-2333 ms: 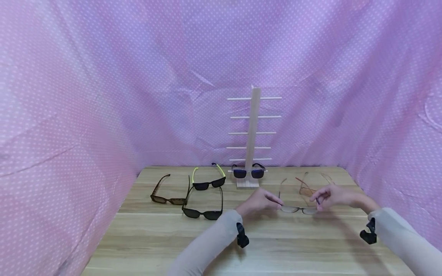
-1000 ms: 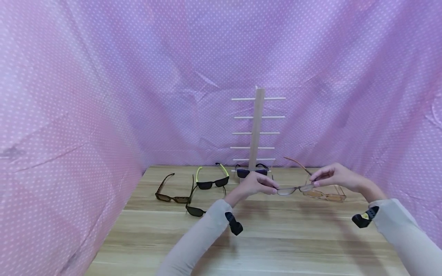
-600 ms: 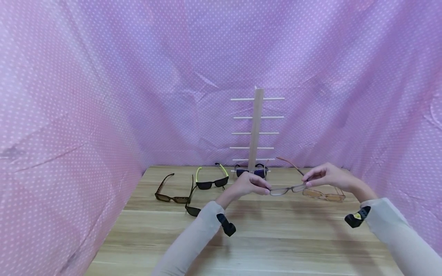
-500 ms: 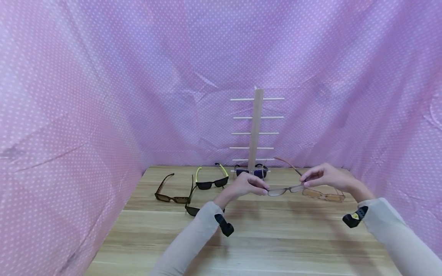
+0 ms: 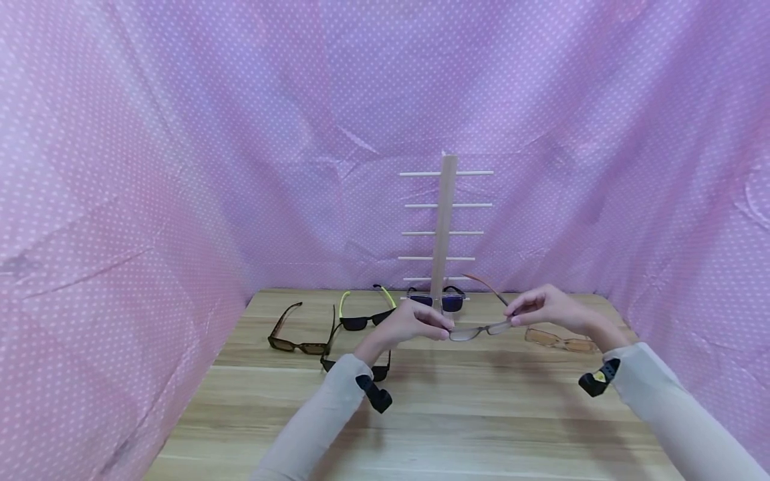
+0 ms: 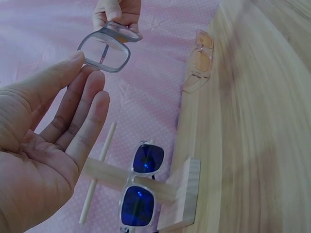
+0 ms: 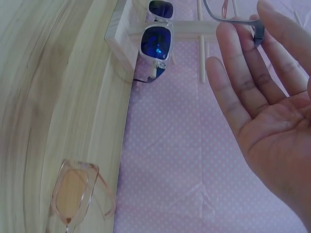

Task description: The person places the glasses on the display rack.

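Both hands hold a pair of grey-framed eyeglasses (image 5: pixel 464 335) with clear lenses, raised over the table in front of a wooden display stand (image 5: pixel 445 227). My left hand (image 5: pixel 415 322) pinches one end of the front frame between thumb and fingers. At the other end, thumb and fingers of my right hand (image 5: pixel 550 308) pinch the frame by the hinge, as the right wrist view shows. One orange-brown temple points up and back toward the stand. On the stand's lowest rod hang clear-framed sunglasses with blue lenses (image 6: pixel 137 206), partly hidden by my left hand in the head view.
Amber-lensed glasses (image 5: pixel 544 338) lie on the table behind my right hand. To the left are brown sunglasses (image 5: pixel 295 345), yellow-armed sunglasses (image 5: pixel 355 324) and black sunglasses (image 5: pixel 380 373), the last partly behind my left wrist. A pink dotted cloth (image 5: pixel 337 200) encloses the wooden table (image 5: pixel 481 427).
From low over the table at the right, both hands have raised the eyeglasses, then carried them left to the front of the stand. The amber-lensed glasses are now less covered by the right hand.
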`<state>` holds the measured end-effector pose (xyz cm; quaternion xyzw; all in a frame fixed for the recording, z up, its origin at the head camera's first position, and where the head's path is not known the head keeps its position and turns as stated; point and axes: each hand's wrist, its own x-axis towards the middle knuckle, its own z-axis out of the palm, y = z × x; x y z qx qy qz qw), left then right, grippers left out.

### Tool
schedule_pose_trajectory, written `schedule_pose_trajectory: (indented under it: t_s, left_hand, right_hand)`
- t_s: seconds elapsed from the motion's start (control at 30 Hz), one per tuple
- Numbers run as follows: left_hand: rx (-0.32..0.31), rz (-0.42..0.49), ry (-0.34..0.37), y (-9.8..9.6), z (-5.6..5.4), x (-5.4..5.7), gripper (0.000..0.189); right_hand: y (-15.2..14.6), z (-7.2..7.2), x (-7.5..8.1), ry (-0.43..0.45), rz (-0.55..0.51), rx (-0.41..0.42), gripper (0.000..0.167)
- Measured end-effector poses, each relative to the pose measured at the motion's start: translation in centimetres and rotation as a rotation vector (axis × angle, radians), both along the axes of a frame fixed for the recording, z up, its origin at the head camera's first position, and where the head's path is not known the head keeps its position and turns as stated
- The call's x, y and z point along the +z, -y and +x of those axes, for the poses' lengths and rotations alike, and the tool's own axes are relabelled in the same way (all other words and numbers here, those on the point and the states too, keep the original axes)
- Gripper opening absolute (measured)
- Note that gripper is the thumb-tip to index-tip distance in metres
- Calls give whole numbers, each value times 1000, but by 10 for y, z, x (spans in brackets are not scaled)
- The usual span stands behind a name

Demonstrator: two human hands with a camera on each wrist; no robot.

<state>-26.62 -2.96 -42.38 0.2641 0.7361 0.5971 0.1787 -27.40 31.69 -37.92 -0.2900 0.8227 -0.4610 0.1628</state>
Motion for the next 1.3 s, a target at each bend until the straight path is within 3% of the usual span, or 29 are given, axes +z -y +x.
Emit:
schedule_pose_trajectory:
  t_s: [0.2, 0.87, 1.3]
  left_hand:
    - [-2, -5, -9, 9, -3, 0, 27]
    - [76, -11, -9, 35, -9, 2, 26]
    - [110, 4, -23, 48, -15, 1, 30]
  right_hand:
    - [10, -2, -1, 4, 13, -45, 27]
    - [33, -6, -7, 32, 3, -86, 31]
    - [48, -11, -12, 3, -37, -142, 30]
